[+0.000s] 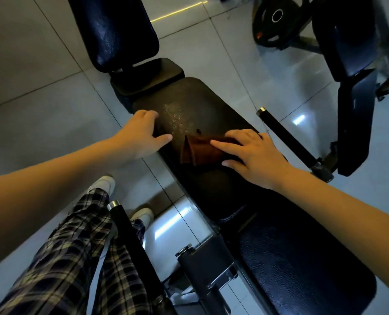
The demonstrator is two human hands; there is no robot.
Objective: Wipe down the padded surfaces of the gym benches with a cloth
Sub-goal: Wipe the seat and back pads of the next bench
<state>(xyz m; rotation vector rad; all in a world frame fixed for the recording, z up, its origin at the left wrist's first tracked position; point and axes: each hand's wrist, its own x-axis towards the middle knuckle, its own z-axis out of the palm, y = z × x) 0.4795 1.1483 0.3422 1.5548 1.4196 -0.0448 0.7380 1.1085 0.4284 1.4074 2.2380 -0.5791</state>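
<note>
with the right hand (254,158) pressing the brown cloth (198,152) flat-fingered onto the middle of the bench pad (211,189) and the left hand (141,135) resting loose-fingered on its left edge, sweep toward the droplets (175,118) in overlapping, evenly pressed strokes.

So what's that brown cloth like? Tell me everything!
The cloth is reddish-brown and looks soft, like a small towel. It is folded into a few layers, and the folds show at its free end. It lies on the dark bench pad, beside a patch of tiny droplets. The right hand presses down on one half with straight fingers, and the other half sticks out uncovered.
</note>
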